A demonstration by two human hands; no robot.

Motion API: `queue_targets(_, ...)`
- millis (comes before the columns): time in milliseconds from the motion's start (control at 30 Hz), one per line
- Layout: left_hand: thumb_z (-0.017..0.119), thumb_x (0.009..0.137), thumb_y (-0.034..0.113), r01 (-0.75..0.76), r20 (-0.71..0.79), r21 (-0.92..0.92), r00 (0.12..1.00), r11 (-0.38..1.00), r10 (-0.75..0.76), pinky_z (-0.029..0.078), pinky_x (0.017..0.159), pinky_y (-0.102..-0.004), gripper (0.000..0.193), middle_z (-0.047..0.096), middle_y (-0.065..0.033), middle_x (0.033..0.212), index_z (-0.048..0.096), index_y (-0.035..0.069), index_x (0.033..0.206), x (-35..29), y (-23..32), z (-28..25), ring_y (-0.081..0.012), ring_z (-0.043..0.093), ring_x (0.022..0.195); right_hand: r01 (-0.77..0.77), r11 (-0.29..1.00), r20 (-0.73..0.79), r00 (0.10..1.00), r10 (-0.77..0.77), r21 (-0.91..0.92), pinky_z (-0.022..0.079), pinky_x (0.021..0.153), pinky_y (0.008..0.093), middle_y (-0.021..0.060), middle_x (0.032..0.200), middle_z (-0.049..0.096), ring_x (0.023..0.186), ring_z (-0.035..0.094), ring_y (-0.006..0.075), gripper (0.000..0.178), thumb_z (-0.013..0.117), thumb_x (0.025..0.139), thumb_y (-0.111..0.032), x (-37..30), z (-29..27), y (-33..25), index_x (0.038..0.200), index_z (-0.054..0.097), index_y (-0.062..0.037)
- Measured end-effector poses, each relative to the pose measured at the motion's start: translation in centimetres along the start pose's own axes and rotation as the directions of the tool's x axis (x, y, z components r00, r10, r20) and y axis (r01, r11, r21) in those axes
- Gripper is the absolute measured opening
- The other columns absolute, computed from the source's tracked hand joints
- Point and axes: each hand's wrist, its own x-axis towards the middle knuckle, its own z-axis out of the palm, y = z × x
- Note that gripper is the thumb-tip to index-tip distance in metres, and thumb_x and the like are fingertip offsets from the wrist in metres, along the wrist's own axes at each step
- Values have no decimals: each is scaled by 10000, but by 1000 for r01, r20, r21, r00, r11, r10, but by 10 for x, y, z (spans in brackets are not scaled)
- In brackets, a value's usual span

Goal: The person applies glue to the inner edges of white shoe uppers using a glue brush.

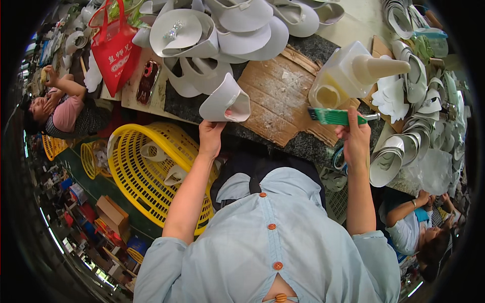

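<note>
Thumb and fingers of my left hand [211, 137] pinch the lower edge of a white curved piece [216, 103] that looks like a shoe upper. It stands tilted at the table's near edge, its opening turned to the right. My right hand [355, 139] is closed around a flat brush with a green handle [337, 116], its index finger stretched along it. The brush lies level just in front of a translucent plastic bottle [348, 58] with a wide spout and yellowish contents. Brush and white piece are well apart. Between them lies a stained cardboard sheet [270, 98].
White uppers [242, 38] pile up at the back, and nested stacks [399, 156] stand at the right. A red bag [115, 53] and a phone [147, 83] lie at the left. Below stands a yellow basket [134, 171]. Other people [68, 108] sit on both sides.
</note>
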Motion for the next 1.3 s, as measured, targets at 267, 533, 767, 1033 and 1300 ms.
queue_targets(267,577,881,-15,46,-105,138,994,989,-32,436,879,-249,172,666,-27,995,662,6,1028,-1,14,12,-101,595,932,499,839,546,774,-321,-215,516,641,268,95,861,660,740,654,198,168,630,881,-118,-2,119,41,1022,619,-26)
queue_targets(533,602,860,6,100,-71,319,994,942,-81,439,780,-221,195,653,2,954,661,11,1046,-11,-1,-3,-62,566,845,834,520,718,477,-507,-187,504,696,387,154,976,622,829,623,332,200,646,827,-59,14,129,70,1018,602,-25)
queue_targets(767,592,873,5,90,-109,165,991,982,-73,443,815,-222,183,656,-11,963,660,-12,1043,-7,5,9,-66,575,862,722,651,688,597,-413,-235,497,660,376,142,907,620,783,620,325,153,649,836,-84,10,120,69,978,617,-37)
queue_targets(1033,609,870,6,133,-137,148,984,980,-113,436,849,-225,193,649,-9,989,650,-9,1057,-13,7,12,-70,573,897,613,755,550,723,-419,-231,499,642,337,137,875,628,747,633,276,132,632,858,-84,4,116,85,975,618,-24)
queue_targets(1300,639,853,14,64,-72,266,996,962,-47,423,851,-227,163,629,-8,975,648,-6,1015,-8,27,13,-77,561,899,361,880,469,863,-189,-309,475,538,294,127,831,627,577,619,184,135,591,904,-124,15,99,65,967,617,-8)
